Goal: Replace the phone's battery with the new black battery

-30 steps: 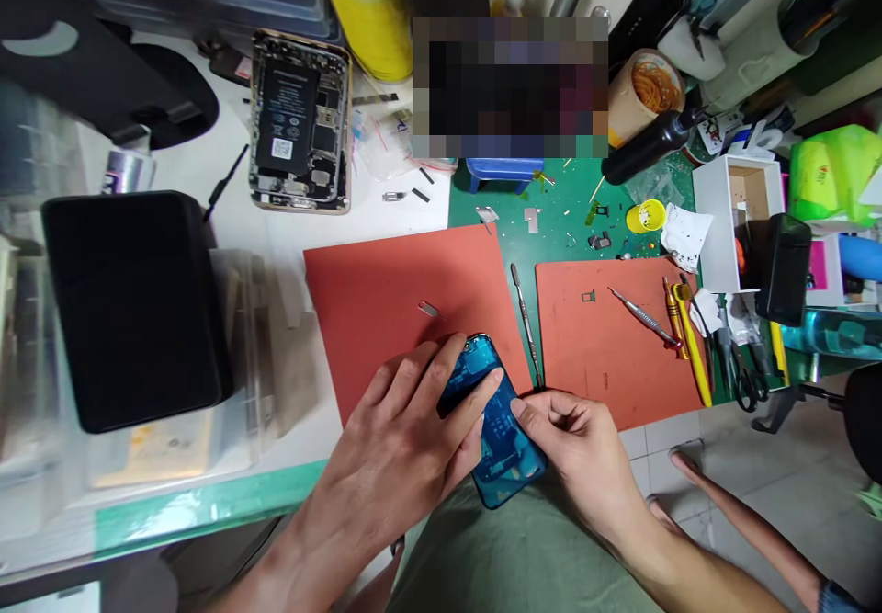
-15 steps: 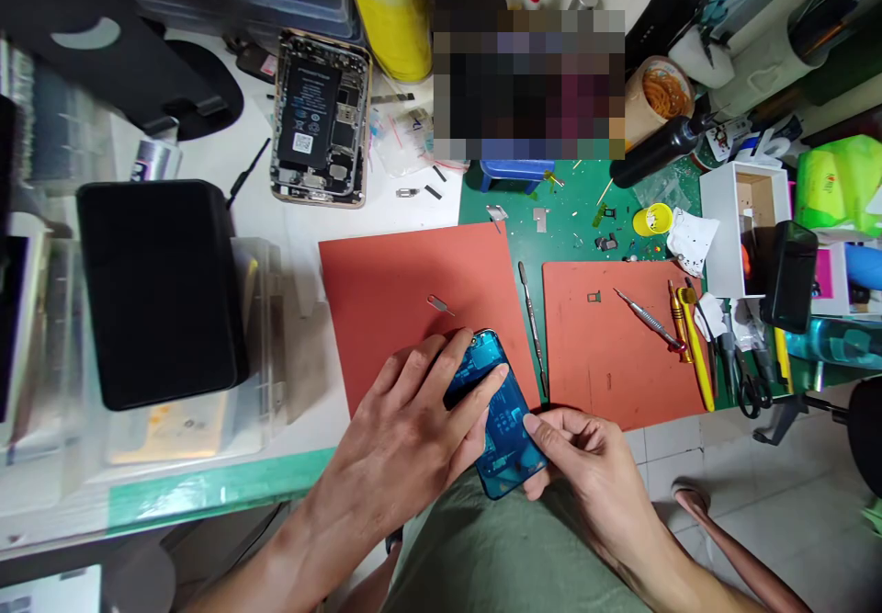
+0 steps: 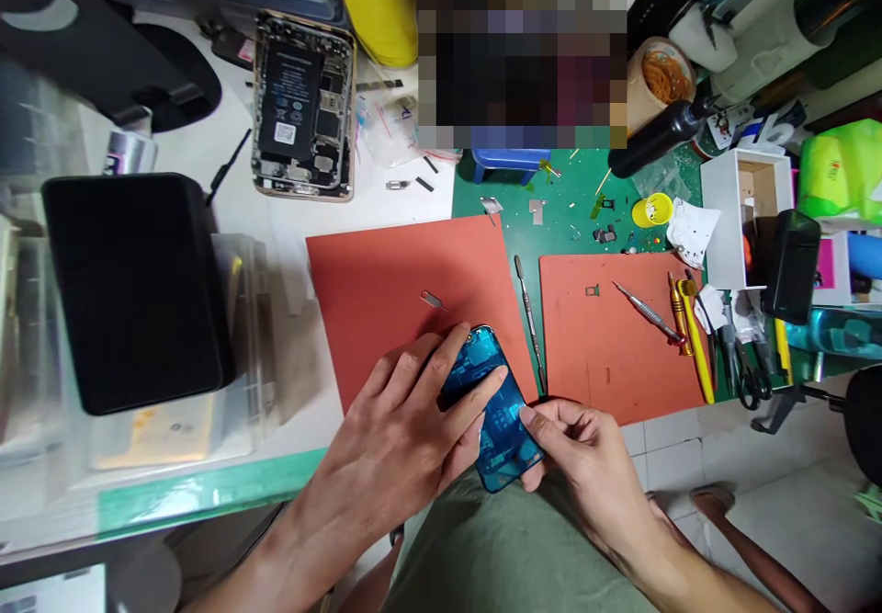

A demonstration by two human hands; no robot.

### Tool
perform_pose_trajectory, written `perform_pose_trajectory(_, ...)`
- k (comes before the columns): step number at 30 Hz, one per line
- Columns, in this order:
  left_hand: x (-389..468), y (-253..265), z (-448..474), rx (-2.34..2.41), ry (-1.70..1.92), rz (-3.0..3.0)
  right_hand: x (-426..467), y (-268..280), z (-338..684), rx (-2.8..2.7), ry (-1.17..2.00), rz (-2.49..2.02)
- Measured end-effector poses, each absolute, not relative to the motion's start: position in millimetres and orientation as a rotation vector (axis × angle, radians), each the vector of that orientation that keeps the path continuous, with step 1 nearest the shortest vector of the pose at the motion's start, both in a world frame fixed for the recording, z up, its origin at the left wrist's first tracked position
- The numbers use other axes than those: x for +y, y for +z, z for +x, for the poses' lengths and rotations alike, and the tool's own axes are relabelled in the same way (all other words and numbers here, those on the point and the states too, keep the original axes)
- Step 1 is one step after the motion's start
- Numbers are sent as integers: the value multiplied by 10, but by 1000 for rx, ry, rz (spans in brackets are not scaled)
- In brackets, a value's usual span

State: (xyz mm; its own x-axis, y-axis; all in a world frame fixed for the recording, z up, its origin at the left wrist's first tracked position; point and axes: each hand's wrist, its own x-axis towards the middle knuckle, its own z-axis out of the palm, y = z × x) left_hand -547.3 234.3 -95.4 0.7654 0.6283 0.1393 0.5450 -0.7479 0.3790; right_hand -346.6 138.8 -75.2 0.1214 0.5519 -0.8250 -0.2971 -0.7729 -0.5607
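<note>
A smartphone [image 3: 508, 425] with a blue back printed like circuitry lies tilted between my hands at the front edge of the red mat [image 3: 386, 268]. My left hand [image 3: 406, 411] is wrapped over its left side, fingers lying across the upper part. At the lower right edge, my right hand [image 3: 582, 448] pinches the phone between thumb and curled fingers. The fingertips beneath the phone are hidden. Just beyond my left hand, a SIM eject pin [image 3: 433, 300] rests on the mat. A metal spudger [image 3: 529, 319] lies to the right of that mat.
An opened phone [image 3: 303, 107] with its battery exposed lies at the back left. On a second red mat [image 3: 579, 356] are a SIM tray [image 3: 592, 290] and a tweezer-like metal tool [image 3: 648, 310]. Scissors [image 3: 751, 383] lie at the right edge. Another person's foot [image 3: 713, 500] shows below.
The whole view has shifted slightly, with the table things sliding left and up. Both hands keep nearly the same hold on the smartphone. The other person's feet appear in a different position.
</note>
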Motion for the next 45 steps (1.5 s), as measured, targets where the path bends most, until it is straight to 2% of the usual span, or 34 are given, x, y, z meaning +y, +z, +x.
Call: perform_pose_trajectory(45,2256,-905,-5443,867,321,2618,1243,-716,-3434,-181,1720,-1785)
